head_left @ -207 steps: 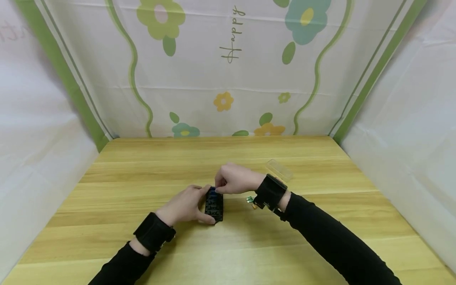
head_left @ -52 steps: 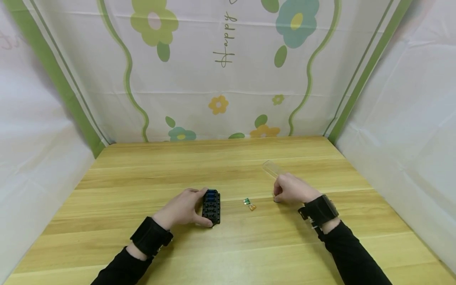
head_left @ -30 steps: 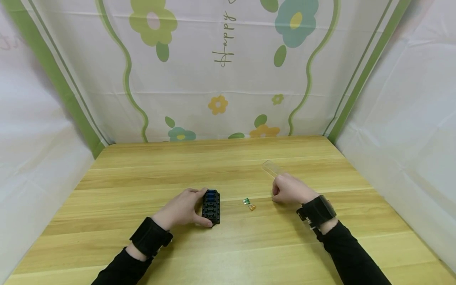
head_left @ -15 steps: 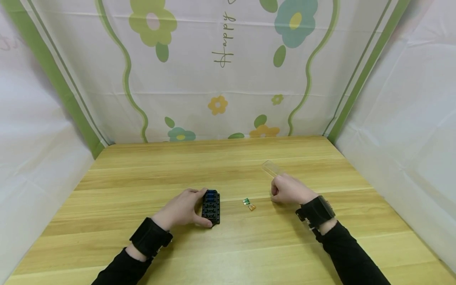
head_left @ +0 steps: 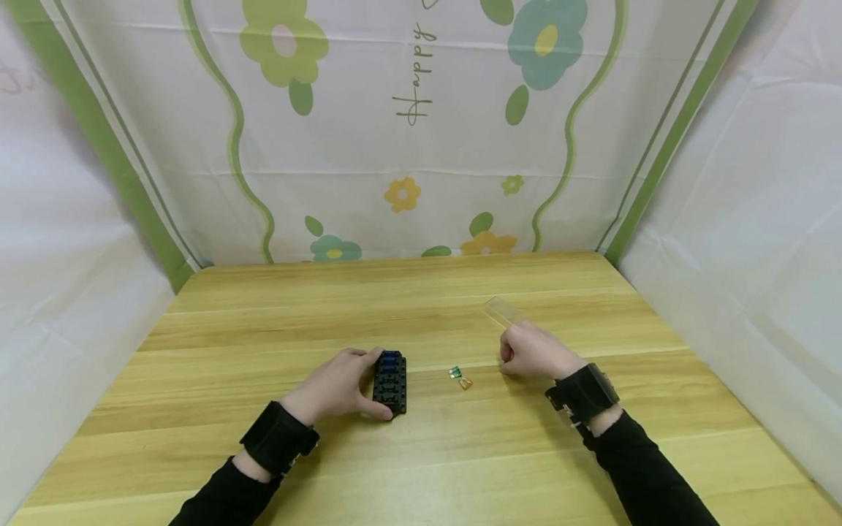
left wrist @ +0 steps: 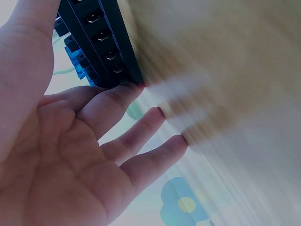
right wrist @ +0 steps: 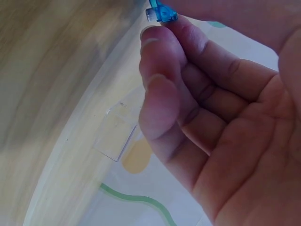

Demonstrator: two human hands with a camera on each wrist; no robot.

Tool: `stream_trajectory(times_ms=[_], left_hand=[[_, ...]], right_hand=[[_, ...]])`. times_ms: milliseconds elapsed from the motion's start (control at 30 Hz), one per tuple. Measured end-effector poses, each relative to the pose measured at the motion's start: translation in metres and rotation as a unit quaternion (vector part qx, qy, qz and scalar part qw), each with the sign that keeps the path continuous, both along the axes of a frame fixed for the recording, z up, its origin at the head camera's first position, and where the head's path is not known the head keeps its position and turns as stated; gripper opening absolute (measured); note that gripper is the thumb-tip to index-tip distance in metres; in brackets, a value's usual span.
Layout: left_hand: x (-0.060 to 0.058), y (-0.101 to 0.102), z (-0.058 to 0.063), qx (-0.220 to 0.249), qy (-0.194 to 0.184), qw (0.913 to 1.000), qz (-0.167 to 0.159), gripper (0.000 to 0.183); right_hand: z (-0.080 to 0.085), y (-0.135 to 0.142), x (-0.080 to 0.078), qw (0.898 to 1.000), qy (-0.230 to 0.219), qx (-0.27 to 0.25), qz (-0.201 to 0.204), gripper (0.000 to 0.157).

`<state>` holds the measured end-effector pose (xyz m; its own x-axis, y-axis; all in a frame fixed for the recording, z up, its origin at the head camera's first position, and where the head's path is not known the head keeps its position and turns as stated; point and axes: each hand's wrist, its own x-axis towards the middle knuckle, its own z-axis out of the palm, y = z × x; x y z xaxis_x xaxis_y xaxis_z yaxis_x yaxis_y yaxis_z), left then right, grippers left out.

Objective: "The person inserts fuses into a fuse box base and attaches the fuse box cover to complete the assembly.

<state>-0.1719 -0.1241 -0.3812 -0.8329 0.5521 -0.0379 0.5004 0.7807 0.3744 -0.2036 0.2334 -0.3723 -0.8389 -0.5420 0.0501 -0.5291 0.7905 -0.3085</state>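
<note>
A black fuse box [head_left: 389, 391] lies on the table with blue blade fuses [head_left: 389, 356] in its far slots. My left hand [head_left: 332, 383] grips it by the ends, thumb at the near end and index finger at the far end. In the left wrist view the fuse box [left wrist: 103, 37] shows its side, and the other fingers extend beside it. To the right, low over the table, my right hand [head_left: 539, 349] pinches a small blue blade fuse [right wrist: 163, 13] between thumb and index finger, its other fingers curled. Between the hands lie a green blade fuse [head_left: 455, 372] and an orange one [head_left: 465, 383].
A clear plastic cover [head_left: 503, 310] lies just behind my right hand, partly hidden by it. Under everything is a wooden table [head_left: 421, 467], with a flower-printed cloth [head_left: 349, 131] hanging behind it and white cloth at both sides.
Since the earliest frame my right hand has left the fuse box and moved right, past the loose fuses. Over the last second it shifts only slightly; the left hand keeps its grip.
</note>
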Motion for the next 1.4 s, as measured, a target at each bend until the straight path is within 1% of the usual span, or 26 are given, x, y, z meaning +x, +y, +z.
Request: stream_trajectory(times_ms=[267,567,700,1000,1400], left_hand=[[-0.0007,0.0003,-0.0009,-0.001,0.000,1.0000,0.002,0.110],[-0.0009,0.0007,-0.0004,-0.003,0.001,1.0000,0.003,0.111],[-0.0010,0.0009,-0.0005,-0.004,0.003,1.0000,0.002,0.111],[-0.0009,0.0004,-0.0001,0.001,-0.004,1.0000,0.002,0.111],[-0.0008,0.0008,0.0001,-0.001,-0.003,1.0000,0.002,0.111]], right_hand=[[-0.0003,-0.0013,0.0006,1.000,0.011,0.002,0.003,0.013],[-0.0004,-0.0018,0.0010,1.000,0.017,0.002,0.011,0.013],[-0.0007,-0.0022,0.0012,1.000,0.016,0.005,0.008,0.013],[-0.0007,-0.0024,0.0009,0.999,0.028,0.006,0.015,0.018],[-0.0005,-0.0038,0.0018,0.999,0.031,0.007,0.018,0.022]])
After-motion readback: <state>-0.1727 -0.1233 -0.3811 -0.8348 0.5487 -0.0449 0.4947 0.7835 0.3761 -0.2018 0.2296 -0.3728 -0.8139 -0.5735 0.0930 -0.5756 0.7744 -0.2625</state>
